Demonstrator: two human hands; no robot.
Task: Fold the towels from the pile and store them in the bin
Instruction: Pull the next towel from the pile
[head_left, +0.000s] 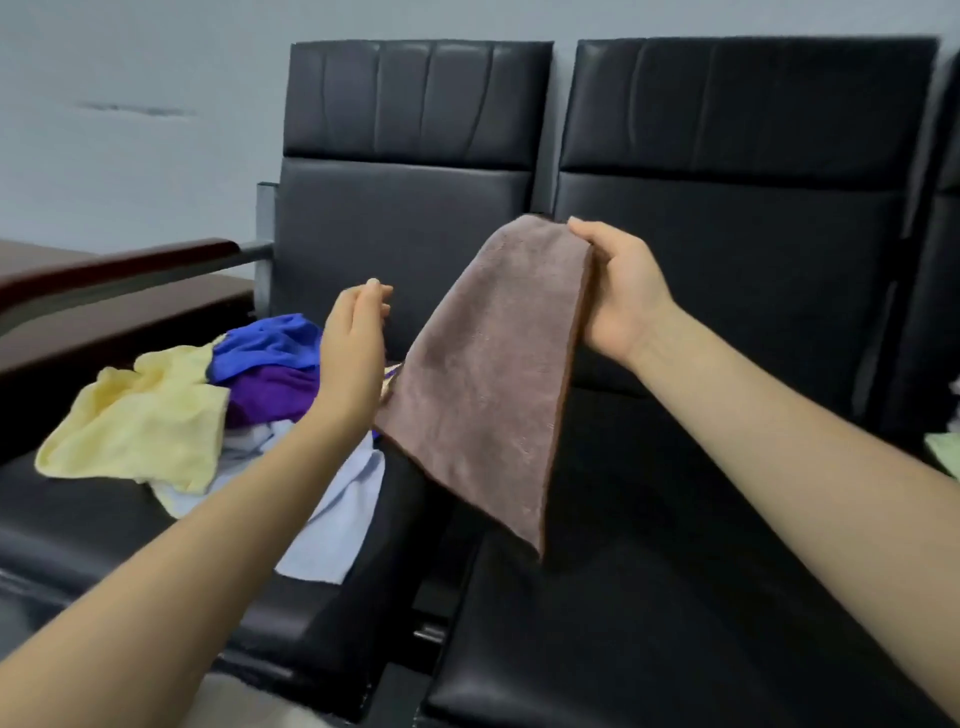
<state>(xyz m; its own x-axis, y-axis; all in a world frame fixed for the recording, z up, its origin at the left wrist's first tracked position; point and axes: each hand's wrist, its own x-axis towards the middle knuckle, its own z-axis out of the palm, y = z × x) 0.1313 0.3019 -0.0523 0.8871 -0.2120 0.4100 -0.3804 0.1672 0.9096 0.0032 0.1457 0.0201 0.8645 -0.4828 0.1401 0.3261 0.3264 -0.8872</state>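
My right hand (621, 291) pinches the top corner of a brown towel (488, 384), which hangs folded in the air above the gap between two black seats. My left hand (356, 353) is raised just left of the towel, fingers loosely curled and holding nothing; its edge is close to the towel's lower left side. The pile of towels (208, 410) lies on the left seat behind my left forearm: yellow (140, 421), blue (270, 340), purple (270, 395) and pale blue (337, 514) ones. No bin is in view.
Two black padded seats (675, 597) with high backrests fill the view, with a metal gap between them. A dark wooden armrest (119, 265) runs along the left. Something pale green (943, 449) shows at the far right edge.
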